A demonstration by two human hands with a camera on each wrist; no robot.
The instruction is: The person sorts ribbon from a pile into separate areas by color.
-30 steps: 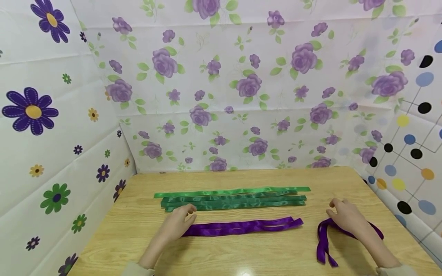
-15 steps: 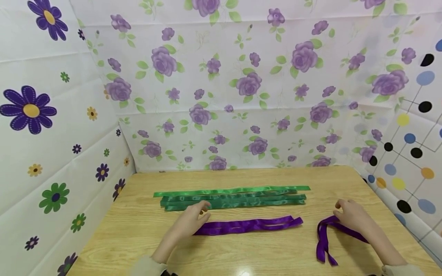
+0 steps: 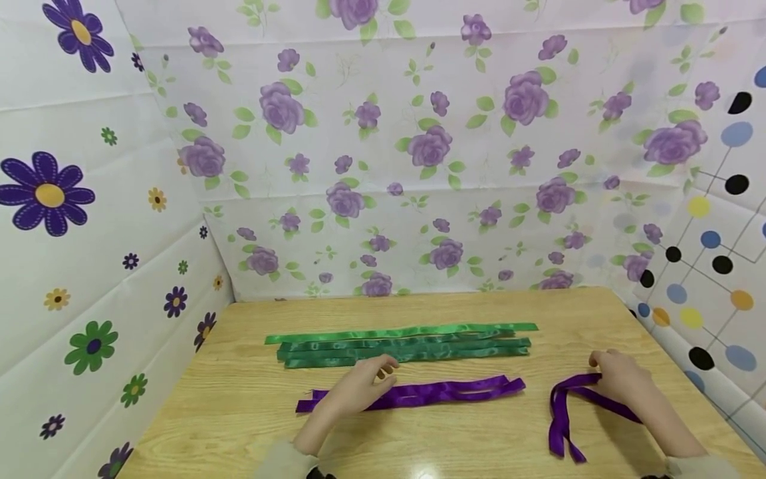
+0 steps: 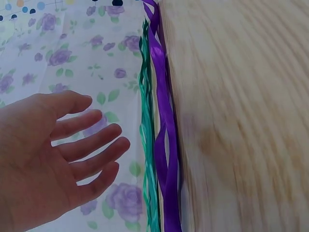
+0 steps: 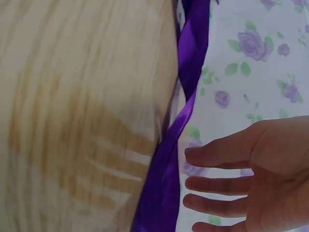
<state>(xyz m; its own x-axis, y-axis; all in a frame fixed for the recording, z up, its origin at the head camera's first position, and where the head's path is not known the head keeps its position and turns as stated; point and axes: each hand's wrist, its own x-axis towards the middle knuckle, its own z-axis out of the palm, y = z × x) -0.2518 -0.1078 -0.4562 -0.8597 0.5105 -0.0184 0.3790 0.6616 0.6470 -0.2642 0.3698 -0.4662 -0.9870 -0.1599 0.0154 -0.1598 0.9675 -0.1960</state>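
Observation:
In the head view, several purple ribbons lie flat side by side across the middle of the table. My left hand hovers over their left part, holding nothing. Its fingers are spread and loosely bent in the left wrist view, apart from the ribbons. A separate purple ribbon lies bent on the right, its two ends toward the front. Over its right part is my right hand, fingers relaxed and holding nothing. The right wrist view shows its fingertips apart, beside the purple ribbon; whether they touch it I cannot tell.
Behind the purple ribbons lie several dark green ribbons and a bright green ribbon, roughly parallel. The wooden table ends at a floral cloth at the back. Patterned cloths also hang at left and right.
My left hand has moved right above the purple ribbons, uncovering their left ends. My right hand has shifted slightly right and nearer the front. The ribbons lie as before.

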